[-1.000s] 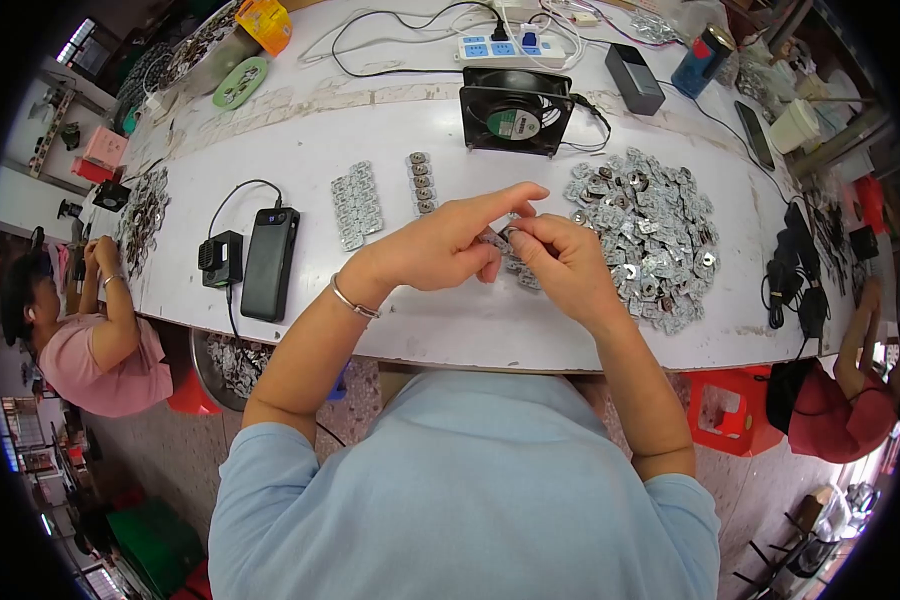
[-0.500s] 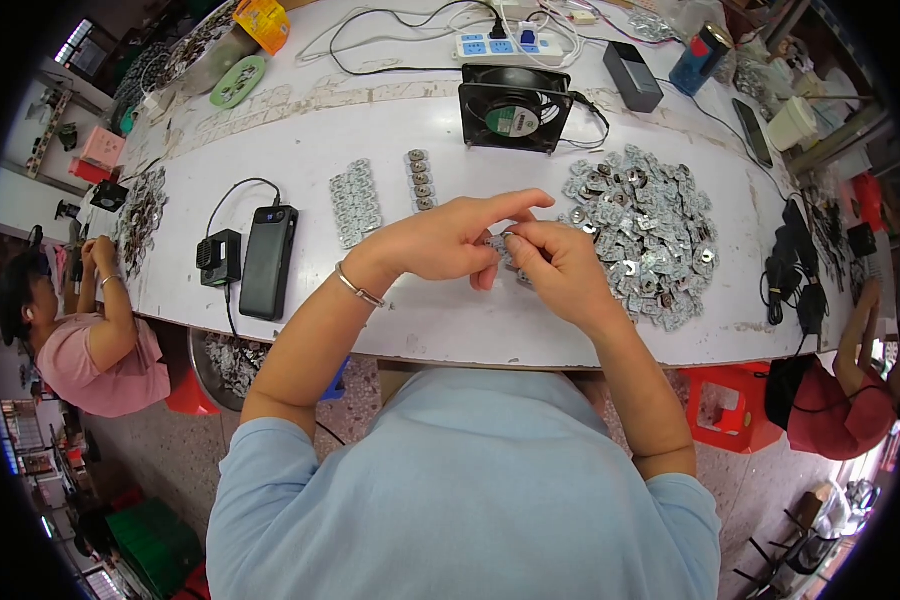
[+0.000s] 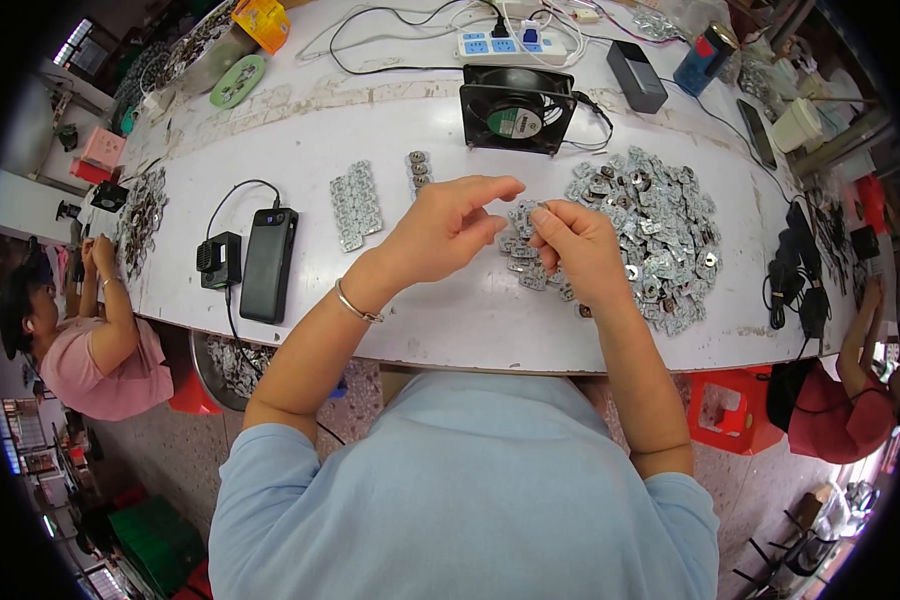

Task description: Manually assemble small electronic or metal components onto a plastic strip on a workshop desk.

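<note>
My left hand hovers over the table with fingers apart and holds nothing that I can see. To its right, my right hand pinches a small silvery metal part between thumb and forefinger; the fingers cover most of it. Under and beside that hand lies a large loose pile of small metal parts, some with brown round centres. Beyond my left hand stands a short column of metal parts with round discs, partly hidden by the hand. A neat block of flat metal parts lies further left.
A black fan stands behind my hands, before a power strip. On the left are a black power bank and a small black device. Cables lie at right. Co-workers sit on both sides.
My hands have come apart. The left has drawn back from the part and opened its fingers; the right has shifted right and away, still pinching. More loose parts now show between them.
</note>
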Available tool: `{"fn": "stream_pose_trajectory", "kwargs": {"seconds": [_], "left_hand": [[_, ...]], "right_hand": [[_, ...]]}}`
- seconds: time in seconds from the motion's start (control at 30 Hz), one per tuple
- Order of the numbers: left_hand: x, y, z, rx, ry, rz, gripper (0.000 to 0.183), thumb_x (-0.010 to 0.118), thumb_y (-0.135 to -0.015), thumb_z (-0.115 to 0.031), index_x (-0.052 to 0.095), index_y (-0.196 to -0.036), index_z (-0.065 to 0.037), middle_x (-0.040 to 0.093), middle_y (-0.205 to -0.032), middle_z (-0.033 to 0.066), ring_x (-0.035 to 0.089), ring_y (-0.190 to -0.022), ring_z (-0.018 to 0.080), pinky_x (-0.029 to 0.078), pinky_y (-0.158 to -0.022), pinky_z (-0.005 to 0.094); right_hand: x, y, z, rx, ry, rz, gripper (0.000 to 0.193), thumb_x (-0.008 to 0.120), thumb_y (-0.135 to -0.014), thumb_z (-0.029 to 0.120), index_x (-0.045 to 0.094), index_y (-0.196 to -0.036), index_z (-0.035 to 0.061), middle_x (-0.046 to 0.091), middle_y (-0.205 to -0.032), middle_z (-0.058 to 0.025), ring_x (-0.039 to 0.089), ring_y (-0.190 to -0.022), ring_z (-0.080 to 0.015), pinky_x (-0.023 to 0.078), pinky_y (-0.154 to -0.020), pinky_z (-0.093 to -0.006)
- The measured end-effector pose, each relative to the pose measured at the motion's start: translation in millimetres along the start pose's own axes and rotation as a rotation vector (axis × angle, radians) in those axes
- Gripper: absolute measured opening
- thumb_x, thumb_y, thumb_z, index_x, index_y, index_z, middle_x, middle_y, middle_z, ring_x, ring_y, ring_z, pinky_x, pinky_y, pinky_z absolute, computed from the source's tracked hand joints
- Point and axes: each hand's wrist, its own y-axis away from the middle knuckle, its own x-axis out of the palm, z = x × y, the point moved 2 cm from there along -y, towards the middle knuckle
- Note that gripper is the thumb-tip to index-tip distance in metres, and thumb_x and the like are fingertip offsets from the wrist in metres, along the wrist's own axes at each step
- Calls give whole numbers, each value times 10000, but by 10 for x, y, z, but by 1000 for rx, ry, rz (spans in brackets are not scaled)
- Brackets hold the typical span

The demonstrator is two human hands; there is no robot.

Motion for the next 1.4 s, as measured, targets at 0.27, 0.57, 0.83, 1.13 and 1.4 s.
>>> {"fn": "stream_pose_trajectory", "kwargs": {"seconds": [0.27,0.57,0.83,1.13,1.4], "left_hand": [[7,16,33,351,-440,-102,320,686,-812,-5,628,-1125,-38,683,-1000,146,676,-748,276,552,-636,296],[38,-25,176,434,-568,-178,279,654,-802,29,607,-1076,6,677,-920,143,672,-721,278,549,-595,322],[-6,-129,282,368,-457,-335,314,641,-802,6,598,-1112,-19,670,-941,143,667,-730,280,541,-607,323],[-45,-151,271,223,-377,-394,347,686,-820,17,610,-1158,-2,674,-970,135,657,-714,179,544,-626,266],[51,-67,194,357,-550,-436,232,688,-797,-41,607,-1012,-9,665,-903,136,647,-699,287,528,-577,332]], "right_hand": [[66,-27,29,0,84,17,216,592,-938,188,646,-818,17,574,-644,16,487,-498,-37,387,-448,-207],[114,-138,46,-5,144,-9,211,595,-927,187,652,-820,14,580,-645,10,491,-515,-44,394,-474,-216],[157,-351,143,-154,230,-77,218,603,-920,186,658,-818,2,574,-638,12,482,-540,-45,397,-501,-232],[175,-555,213,-113,179,-88,262,627,-908,246,663,-806,8,591,-661,14,483,-563,-42,387,-508,-234],[190,-449,125,-22,15,-48,260,616,-915,223,641,-757,19,566,-630,14,456,-528,-44,364,-478,-225]]}}
